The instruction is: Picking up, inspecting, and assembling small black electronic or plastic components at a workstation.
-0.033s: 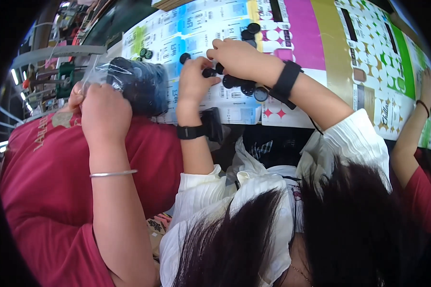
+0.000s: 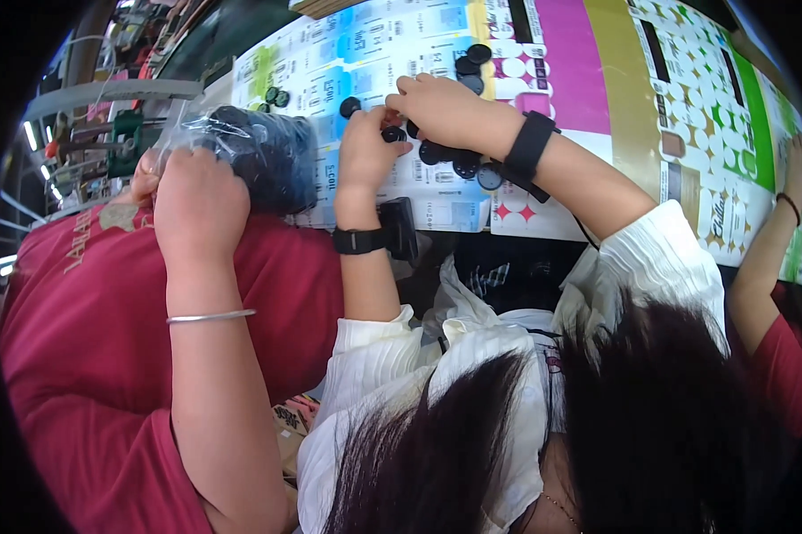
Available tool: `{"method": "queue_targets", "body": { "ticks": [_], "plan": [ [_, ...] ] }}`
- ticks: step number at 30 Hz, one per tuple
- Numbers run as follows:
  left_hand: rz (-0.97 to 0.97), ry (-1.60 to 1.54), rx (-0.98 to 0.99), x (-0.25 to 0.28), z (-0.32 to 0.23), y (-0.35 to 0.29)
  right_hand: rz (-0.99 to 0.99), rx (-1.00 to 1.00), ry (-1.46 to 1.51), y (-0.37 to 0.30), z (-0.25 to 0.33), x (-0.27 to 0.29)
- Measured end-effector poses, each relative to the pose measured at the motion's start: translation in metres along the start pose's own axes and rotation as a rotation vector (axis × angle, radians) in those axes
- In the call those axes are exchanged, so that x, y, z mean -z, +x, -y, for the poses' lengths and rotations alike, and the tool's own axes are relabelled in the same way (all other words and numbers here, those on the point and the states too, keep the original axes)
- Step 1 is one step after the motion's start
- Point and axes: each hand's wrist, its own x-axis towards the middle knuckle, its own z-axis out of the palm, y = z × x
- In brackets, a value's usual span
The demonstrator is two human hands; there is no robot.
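My left hand (image 2: pixel 365 153) is closed, its thumb and fingers round a small black disc (image 2: pixel 392 134). Close against it, my right hand (image 2: pixel 450 109) has curled fingers whose tips meet the left fingers; what they pinch is hidden. Beneath the right hand and wrist lie several more black discs (image 2: pixel 465 164), and one paler-faced disc (image 2: pixel 489 176) shows at the edge of the group. Beyond that hand is a small cluster of discs (image 2: pixel 478 54). A single disc (image 2: pixel 350 108) rests just past the left fingers. Dark straps circle both my wrists.
Printed sheets (image 2: pixel 579 80) cover the table. At left, a co-worker's hand (image 2: pixel 201 200) grips a clear bag (image 2: pixel 272 160) of dark round pieces. Small discs (image 2: pixel 276 96) lie beyond it. Another person's hand (image 2: pixel 797 165) rests at far right. Green metal equipment (image 2: pixel 125 142) stands at far left.
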Motion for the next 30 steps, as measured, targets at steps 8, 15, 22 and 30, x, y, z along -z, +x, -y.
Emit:
{"method": "queue_targets", "body": {
  "ticks": [8, 15, 22, 30],
  "plan": [
    [-0.346, 0.14, 0.106, 0.038, 0.028, 0.062, 0.04, 0.087, -0.071, 0.0, -0.007, -0.009],
    [-0.195, 0.45, 0.527, 0.06, 0.11, 0.121, 0.051, -0.005, 0.086, -0.011, 0.004, 0.027],
    [0.048, 0.496, 0.594, 0.042, 0.102, 0.122, -0.128, -0.202, 0.239, -0.045, -0.014, 0.086],
    [-0.275, 0.37, 0.371, 0.046, 0.053, 0.085, -0.28, -0.716, 1.239, -0.1, -0.005, 0.14]
  ]
}}
